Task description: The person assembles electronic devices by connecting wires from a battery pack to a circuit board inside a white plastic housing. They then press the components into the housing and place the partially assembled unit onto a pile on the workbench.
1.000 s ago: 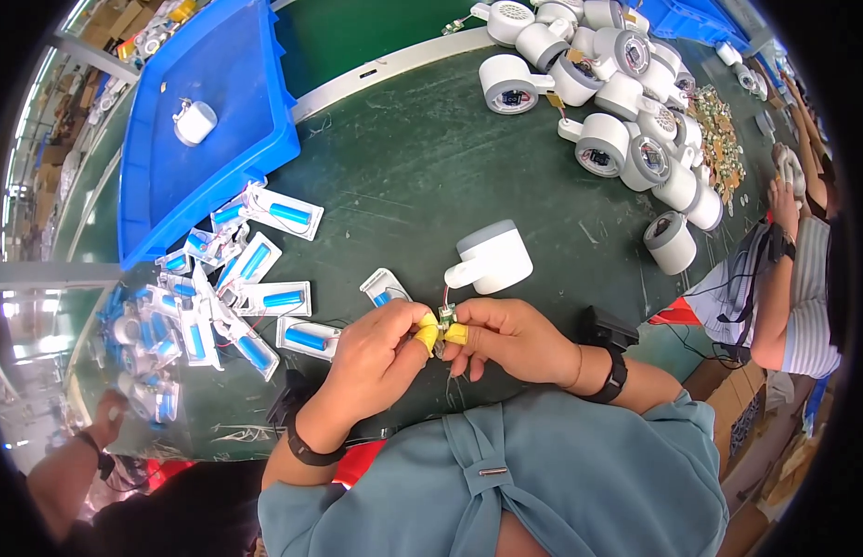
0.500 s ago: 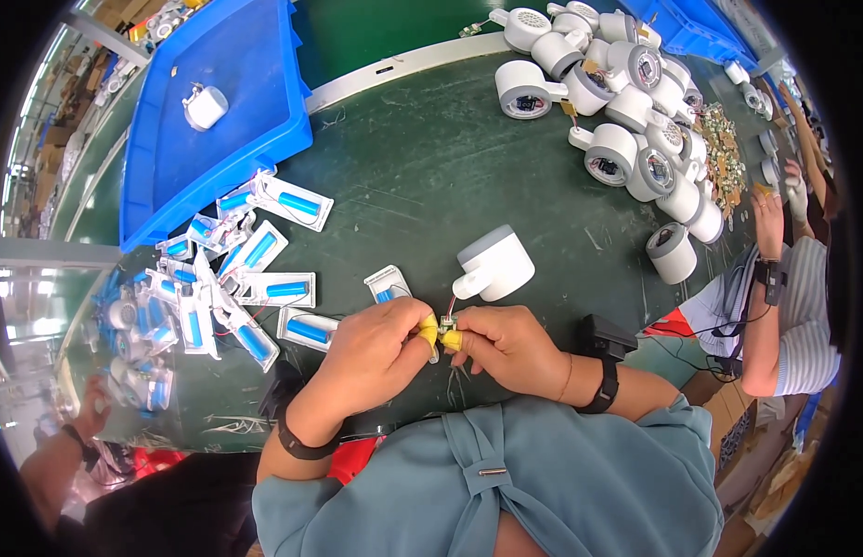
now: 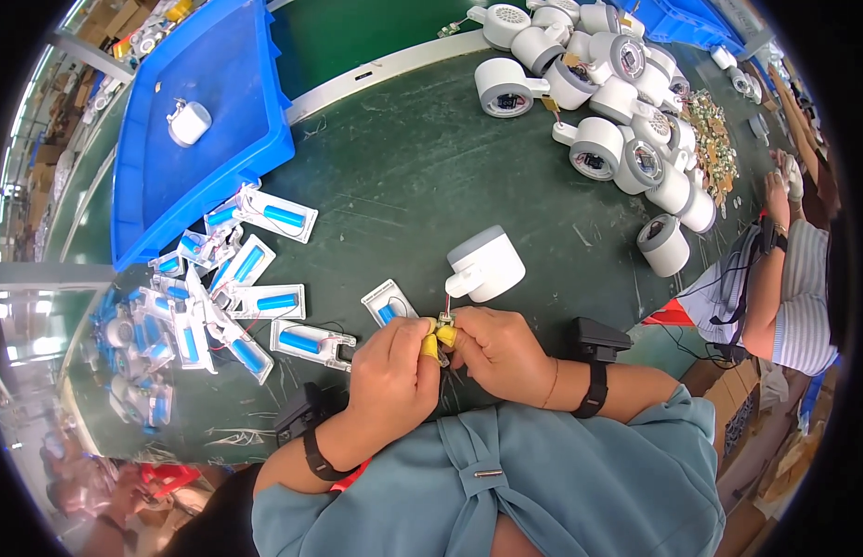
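My left hand point(image 3: 394, 369) and my right hand point(image 3: 502, 355) meet close in front of me, with yellow wraps on some fingertips. My right thumb and finger pinch a small circuit board point(image 3: 444, 319). Against its left side press the closed left fingertips, which hide whatever they grip. Thin wires point(image 3: 447, 301) run from the board up to a white round housing with a grey rim point(image 3: 492, 262), lying on its side just beyond my hands. Left of that is a white casing with a blue cylindrical battery point(image 3: 387, 304), partly behind my left hand.
More white battery casings point(image 3: 273, 303) lie heaped at left. A blue tray point(image 3: 278, 153) at far left holds one white housing point(image 3: 188, 123). Many white housings point(image 3: 596, 148) crowd the far right beside loose circuit boards point(image 3: 714, 148). Another person's arm point(image 3: 764, 297) is at right.
My hands stay together at the board; the left has turned, its knuckles now lower and nearer me. The view has shifted slightly. The person at right has moved their hands.
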### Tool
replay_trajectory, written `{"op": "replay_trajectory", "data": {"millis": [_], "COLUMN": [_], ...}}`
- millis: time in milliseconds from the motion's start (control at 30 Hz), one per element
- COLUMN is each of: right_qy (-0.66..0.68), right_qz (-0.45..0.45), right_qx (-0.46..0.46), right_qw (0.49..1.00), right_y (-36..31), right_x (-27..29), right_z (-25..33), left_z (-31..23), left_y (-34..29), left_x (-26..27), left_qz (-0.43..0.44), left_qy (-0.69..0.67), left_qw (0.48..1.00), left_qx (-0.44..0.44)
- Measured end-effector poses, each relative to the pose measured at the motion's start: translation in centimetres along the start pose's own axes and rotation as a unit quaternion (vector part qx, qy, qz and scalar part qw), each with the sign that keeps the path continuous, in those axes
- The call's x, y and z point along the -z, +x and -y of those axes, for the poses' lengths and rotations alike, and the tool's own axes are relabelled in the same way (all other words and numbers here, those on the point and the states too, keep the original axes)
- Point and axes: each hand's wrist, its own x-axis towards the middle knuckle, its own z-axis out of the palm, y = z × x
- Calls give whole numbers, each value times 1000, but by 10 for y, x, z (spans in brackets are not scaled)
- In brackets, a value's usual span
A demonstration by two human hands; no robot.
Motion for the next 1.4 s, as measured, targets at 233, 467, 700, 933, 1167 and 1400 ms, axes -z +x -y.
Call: {"op": "replay_trajectory", "data": {"millis": [233, 467, 700, 933, 1167, 1400], "right_qy": [17, 39, -162, -182, -83, 15], "right_qz": [1, 35, -150, -100, -94, -33], "right_qx": [-11, -3, 114, -7, 11, 40], "right_qw": [1000, 999, 968, 978, 992, 999], "right_y": [0, -1, -5, 18, 7, 4], "right_x": [0, 15, 50, 48, 48, 46], "right_z": [1, 9, 23, 19, 5, 0], "left_z": [0, 6, 6, 14, 8, 10], "left_y": [2, 12, 15, 11, 15, 10], "left_x": [-2, 19, 19, 0, 3, 10], "left_qz": [-13, 74, 55, -15, -2, 12], "left_qy": [30, -25, 6, 150, 155, 210], "left_qw": [999, 997, 998, 987, 985, 974], "left_qx": [-42, 25, -11, -53, -80, -83]}}
